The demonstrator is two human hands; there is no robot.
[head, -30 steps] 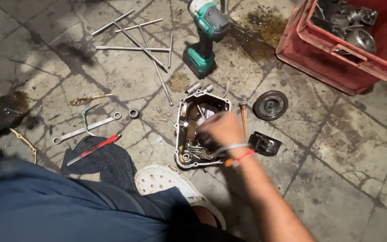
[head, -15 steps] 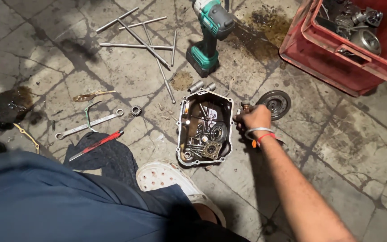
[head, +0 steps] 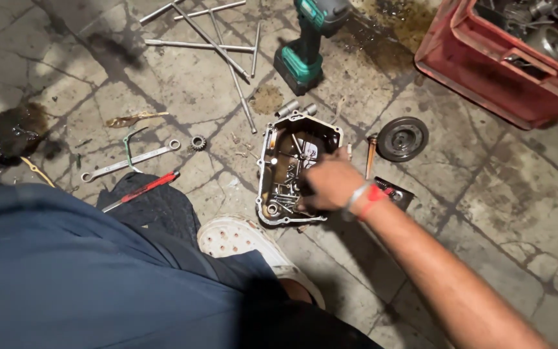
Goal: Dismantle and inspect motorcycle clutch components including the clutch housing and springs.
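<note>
A metal engine cover (head: 272,139) lies open side up on the tiled floor, with several bolts and small parts inside. My right hand (head: 330,184) reaches over its right half, fingers curled down among the parts; whether they hold anything is hidden. A red and grey band is on that wrist. A round black disc (head: 402,138) lies to the right of the cover, and a small dark part (head: 397,194) lies beside my wrist. My left hand is out of view.
A teal cordless driver (head: 308,39) stands behind the cover. Long metal rods (head: 208,44) lie at the back left. A wrench (head: 130,161), a small gear (head: 197,142) and a red-handled tool (head: 140,191) lie to the left. A red crate (head: 505,55) holds metal parts. My white shoe (head: 240,239) is near the cover.
My right hand went from the cover out to the right near the black disc, then came back over the cover's right half. The view has moved closer.
</note>
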